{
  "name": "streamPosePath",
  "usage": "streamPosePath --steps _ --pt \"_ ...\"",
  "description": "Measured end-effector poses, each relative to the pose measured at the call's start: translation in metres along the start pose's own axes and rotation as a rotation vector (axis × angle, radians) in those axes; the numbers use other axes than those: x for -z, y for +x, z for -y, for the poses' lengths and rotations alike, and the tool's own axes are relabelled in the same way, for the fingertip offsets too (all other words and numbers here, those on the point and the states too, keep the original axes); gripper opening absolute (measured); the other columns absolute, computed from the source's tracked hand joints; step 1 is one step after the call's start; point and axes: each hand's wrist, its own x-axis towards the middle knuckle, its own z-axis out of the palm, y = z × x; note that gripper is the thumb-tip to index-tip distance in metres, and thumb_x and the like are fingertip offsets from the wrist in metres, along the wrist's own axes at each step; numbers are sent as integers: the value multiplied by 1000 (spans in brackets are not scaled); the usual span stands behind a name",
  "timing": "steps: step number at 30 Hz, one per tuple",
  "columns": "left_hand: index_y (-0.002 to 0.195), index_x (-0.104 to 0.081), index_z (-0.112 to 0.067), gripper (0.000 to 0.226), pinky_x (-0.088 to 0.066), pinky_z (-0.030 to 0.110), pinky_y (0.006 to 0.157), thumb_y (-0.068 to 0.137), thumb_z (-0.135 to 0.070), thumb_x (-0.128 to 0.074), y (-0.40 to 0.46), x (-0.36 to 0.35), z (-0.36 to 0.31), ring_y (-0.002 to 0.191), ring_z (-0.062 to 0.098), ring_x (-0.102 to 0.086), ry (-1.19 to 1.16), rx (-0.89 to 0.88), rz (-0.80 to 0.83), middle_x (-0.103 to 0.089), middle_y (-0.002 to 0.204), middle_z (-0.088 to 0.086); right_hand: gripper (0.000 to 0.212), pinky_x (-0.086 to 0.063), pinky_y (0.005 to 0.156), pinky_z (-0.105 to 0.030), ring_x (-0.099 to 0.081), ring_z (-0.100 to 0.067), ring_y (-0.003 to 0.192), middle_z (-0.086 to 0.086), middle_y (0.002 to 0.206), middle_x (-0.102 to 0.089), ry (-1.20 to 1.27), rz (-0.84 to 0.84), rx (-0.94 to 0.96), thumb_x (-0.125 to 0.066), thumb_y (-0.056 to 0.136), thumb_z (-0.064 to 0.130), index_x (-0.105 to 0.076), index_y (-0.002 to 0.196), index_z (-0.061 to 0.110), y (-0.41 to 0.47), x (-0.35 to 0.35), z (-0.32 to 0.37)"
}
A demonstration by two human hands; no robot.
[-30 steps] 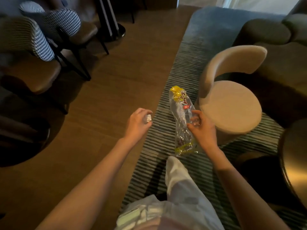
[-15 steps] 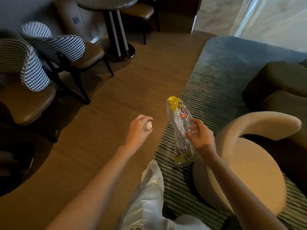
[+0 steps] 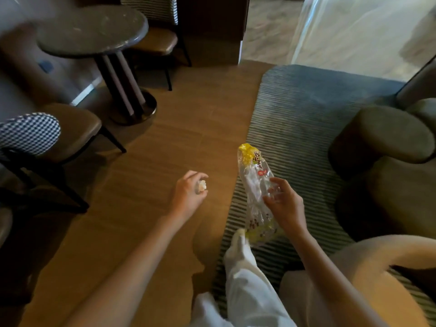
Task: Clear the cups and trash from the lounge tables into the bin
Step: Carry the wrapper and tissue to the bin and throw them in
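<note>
While both bare forearms reach forward from the bottom of the view, two pieces of trash are in hand, one per hand. Nearest, a leg in white trousers [image 3: 245,279] steps along the edge of a striped rug [image 3: 295,128], with a cream round chair [image 3: 368,274] just to its right. The right hand [image 3: 284,204] pinches one clear plastic wrapper [image 3: 256,192] at about mid-length between thumb and curled fingers; the wrapper runs above and below the grip, its yellow top end pointing away and its printed lower end hanging beside the trouser leg. The left hand [image 3: 188,195], out over the wooden floor [image 3: 184,128], has its fingers curled round one small white crumpled scrap [image 3: 202,185], which peeps out between thumb and fingertips. The two hands are apart, at similar height, wrists roughly straight. Farther off to the right sits one dark upholstered sofa [image 3: 387,147]. To the left stand two chairs: one with a checked back [image 3: 28,133], and another [image 3: 153,41] behind one round dark pedestal table [image 3: 92,29]. A sheer curtain [image 3: 354,31] hangs at the far right.
</note>
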Motion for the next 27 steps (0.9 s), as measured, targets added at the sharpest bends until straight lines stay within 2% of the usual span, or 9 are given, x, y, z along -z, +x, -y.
streamPosePath --steps 2,5,10,14,16,19,22,25,27 --pt "104 -68 -17 32 -51 37 83 74 -9 -74 49 -11 8 96 22 -62 12 7 5 -62 108 1 44 -44 61 -11 -60 3 75 9 90 -64 -2 -8 -16 -73 80 23 -58 121 24 53 -5 -6" --pt "105 -68 -15 32 -50 36 86 75 -7 -74 135 -22 -2 99 23 -61 24 -29 20 -62 109 3 46 -51 68 -21 -62 -5 81 9 95 -63 53 -44 -34 -73 81 22 -57 123 23 140 -8 -3" --pt "109 -67 -12 33 -42 21 82 77 -3 -72 301 -26 -49 100 20 -58 84 -188 76 -61 109 4 46 -43 64 -10 -55 7 76 14 95 -59 98 -107 -31 -73 80 21 -57 123 23 289 1 25" --pt "107 -68 -10 34 -41 23 81 75 -3 -73 407 -29 -68 98 22 -58 83 -217 19 -61 106 7 50 -50 71 -19 -59 -2 83 14 100 -58 94 -127 -12 -73 79 20 -55 126 23 394 15 39" --pt "107 -68 -9 34 -43 26 83 74 -2 -74 453 -40 -70 97 23 -59 55 -199 26 -62 105 8 50 -49 72 -20 -60 -5 86 13 101 -59 85 -144 -9 -73 79 21 -55 125 24 441 20 36" --pt "106 -68 -9 34 -43 27 86 73 -1 -74 525 -67 -70 98 24 -60 24 -208 81 -62 105 8 50 -45 72 -16 -60 -6 90 12 102 -60 74 -168 -55 -73 79 20 -55 125 24 512 22 21" --pt "107 -68 -11 33 -43 28 88 75 -3 -73 613 -96 -74 100 24 -59 14 -254 121 -62 107 7 51 -46 74 -19 -60 -7 91 11 103 -60 59 -207 -93 -73 79 18 -55 126 23 587 18 8" --pt "108 -68 -10 34 -39 20 84 75 -2 -72 715 -122 -93 98 24 -59 -13 -326 158 -62 106 9 49 -44 72 -16 -60 -5 89 12 99 -60 43 -288 -139 -73 79 18 -55 125 23 666 22 3" --pt "111 -67 -8 34 -38 20 86 77 -2 -71 773 -133 -113 101 24 -58 -25 -380 215 -61 108 10 49 -47 74 -19 -60 -5 86 11 99 -61 22 -336 -176 -73 80 19 -55 125 23 713 29 2"
